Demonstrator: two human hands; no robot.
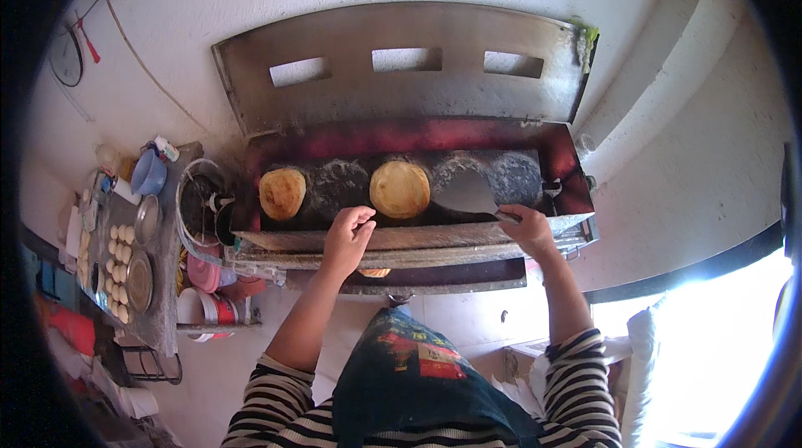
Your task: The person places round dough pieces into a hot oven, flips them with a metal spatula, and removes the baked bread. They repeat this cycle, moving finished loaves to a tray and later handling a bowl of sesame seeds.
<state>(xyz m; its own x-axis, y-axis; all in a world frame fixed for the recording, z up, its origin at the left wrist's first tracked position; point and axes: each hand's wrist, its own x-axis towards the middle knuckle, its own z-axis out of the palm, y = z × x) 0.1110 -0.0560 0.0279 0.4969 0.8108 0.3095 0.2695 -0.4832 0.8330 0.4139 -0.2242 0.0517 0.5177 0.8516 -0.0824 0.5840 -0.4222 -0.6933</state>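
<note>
My right hand (529, 232) grips the handle of a wide, flat metal spatula (467, 193). Its blade lies over the black baking surface in the right half of a long, open griddle oven. My left hand (349, 241) hovers by the oven's front edge, fingers loosely curled, with a gap to the thumb and nothing visible between them. Just beyond it rests a round golden flatbread (400, 190). Farther left on the same surface lies a browner flatbread (282, 194). The edge of another flatbread (374, 272) shows in the lower compartment, mostly hidden by the oven's front.
The raised metal lid (407, 94) leans behind the oven. At left, a worktable (164, 298) bears several dough balls (119, 254), a metal dish (140, 281) and a blue bowl (149, 174). A round bin-like container (188, 197) stands between table and oven. Someone in red (72, 326) is at far left.
</note>
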